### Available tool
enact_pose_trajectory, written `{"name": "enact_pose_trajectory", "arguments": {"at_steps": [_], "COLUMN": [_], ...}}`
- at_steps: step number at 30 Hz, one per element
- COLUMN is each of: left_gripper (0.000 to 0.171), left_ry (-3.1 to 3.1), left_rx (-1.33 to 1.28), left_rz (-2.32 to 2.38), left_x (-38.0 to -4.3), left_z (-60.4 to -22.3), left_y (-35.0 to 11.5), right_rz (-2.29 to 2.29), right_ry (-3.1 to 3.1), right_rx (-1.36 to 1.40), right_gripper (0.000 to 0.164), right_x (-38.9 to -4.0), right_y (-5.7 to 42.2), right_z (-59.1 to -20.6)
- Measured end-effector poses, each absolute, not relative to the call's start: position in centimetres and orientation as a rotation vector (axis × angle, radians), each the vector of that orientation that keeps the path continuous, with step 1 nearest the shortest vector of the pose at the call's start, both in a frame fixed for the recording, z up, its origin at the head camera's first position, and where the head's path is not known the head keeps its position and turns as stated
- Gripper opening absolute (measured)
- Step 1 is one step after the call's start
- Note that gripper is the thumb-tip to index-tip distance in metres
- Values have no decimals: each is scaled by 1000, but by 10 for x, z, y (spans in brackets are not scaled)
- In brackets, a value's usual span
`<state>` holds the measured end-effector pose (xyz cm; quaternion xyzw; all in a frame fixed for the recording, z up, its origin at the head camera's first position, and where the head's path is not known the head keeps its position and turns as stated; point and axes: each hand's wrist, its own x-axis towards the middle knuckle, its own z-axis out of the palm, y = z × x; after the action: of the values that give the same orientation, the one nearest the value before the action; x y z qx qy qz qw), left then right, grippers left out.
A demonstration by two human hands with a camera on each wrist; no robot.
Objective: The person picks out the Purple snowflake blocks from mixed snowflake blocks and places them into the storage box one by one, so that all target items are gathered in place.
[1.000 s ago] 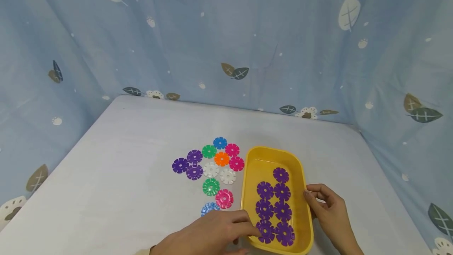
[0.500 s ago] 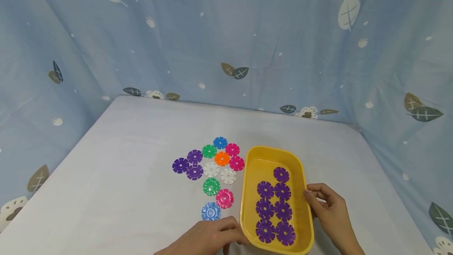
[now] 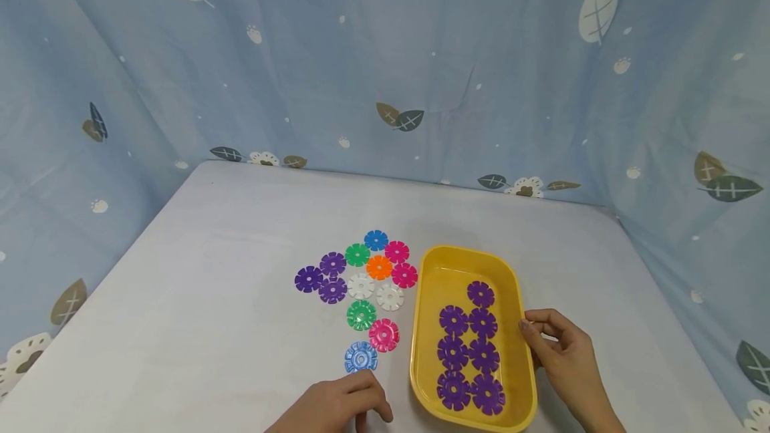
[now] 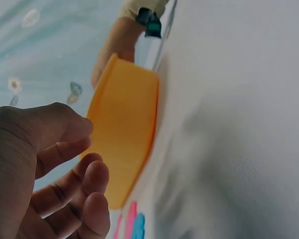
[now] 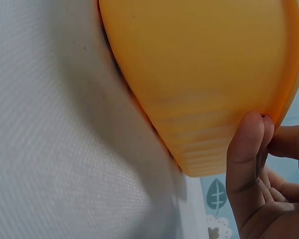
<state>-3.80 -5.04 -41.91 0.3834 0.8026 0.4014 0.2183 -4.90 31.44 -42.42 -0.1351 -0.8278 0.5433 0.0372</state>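
A yellow plastic tray (image 3: 442, 286) stands on the table with several purple snowflake building discs (image 3: 453, 353) lying flat in two columns. My right hand (image 3: 565, 359) pinches the tray's right rim; the right wrist view shows thumb and fingers at its lip (image 5: 284, 107). Left of the tray, my left hand (image 3: 337, 403) hovers low over the table's front with fingers loosely bent and nothing between them. Just beyond it lies a light blue disc (image 3: 361, 357). In the left wrist view the left fingers overlap the tray's side (image 4: 127, 114).
Left of the tray, more discs lie in a loose pattern: pink (image 3: 383, 335), green (image 3: 361, 315), white (image 3: 390, 297), orange (image 3: 379, 267), blue (image 3: 375, 240) and purple (image 3: 309, 279). The white tabletop (image 3: 210, 299) is bordered by a blue leaf-print curtain (image 3: 337, 85).
My left hand has drawn back leftward from inside the tray, leaving a purple disc at the near end and uncovering the light blue disc. My right hand keeps its pinch on the rim.
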Motion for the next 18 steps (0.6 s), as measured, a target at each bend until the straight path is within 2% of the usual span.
{"name": "enact_pose_trajectory", "arguments": {"at_steps": [5, 11, 18], "left_gripper": [25, 16, 19], "left_ry": [2232, 2326, 2484], "left_rx": [903, 873, 778], "left_rz": [1120, 1191, 1190], "left_x": [-38, -37, -43], "left_z": [-418, -415, -413], "left_y": [-59, -68, -87], "right_rz": [1666, 1663, 1678], "right_ry": [-2543, -2547, -2545], "right_rx": [-423, -444, -456], "right_gripper": [35, 36, 35], "right_x": [-49, -49, -50], "right_y": [314, 315, 314], "right_z": [-423, -423, -422]}}
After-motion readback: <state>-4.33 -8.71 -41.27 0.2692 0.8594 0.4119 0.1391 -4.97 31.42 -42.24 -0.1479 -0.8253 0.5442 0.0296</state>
